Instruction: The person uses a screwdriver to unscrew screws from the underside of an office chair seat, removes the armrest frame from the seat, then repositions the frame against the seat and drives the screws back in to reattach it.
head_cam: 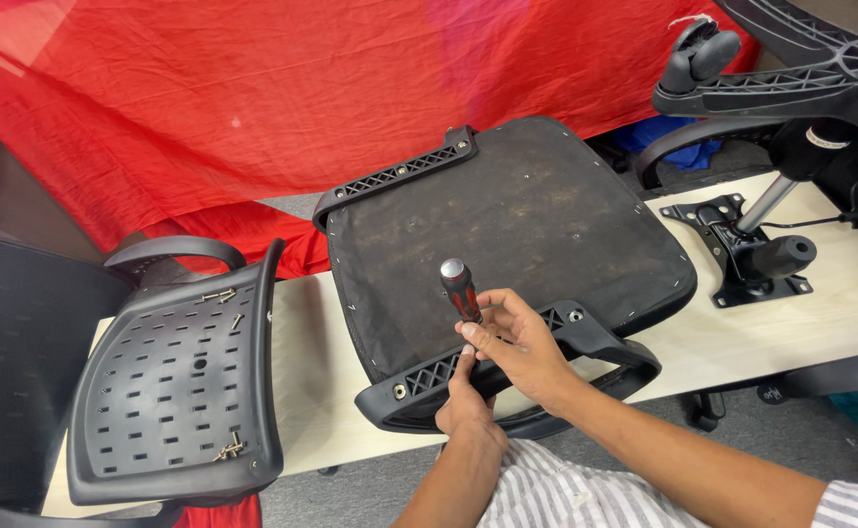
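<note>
An upturned office chair seat (527,220) with a black fabric underside lies on a pale table (820,313). A black plastic armrest bracket (419,376) runs along its near edge. My right hand (517,347) grips a red and black screwdriver (460,290), held upright over that bracket with its silver cap on top. My left hand (468,401) sits under the right one, pressed against the near armrest; what its fingers hold is hidden.
A black perforated chair backrest (175,391) lies at the left with loose screws (229,448) on it. A second armrest bracket (399,174) is on the seat's far edge. A chair tilt mechanism with gas cylinder (756,249) and a wheeled base (791,68) are at the right. Red cloth (253,98) hangs behind.
</note>
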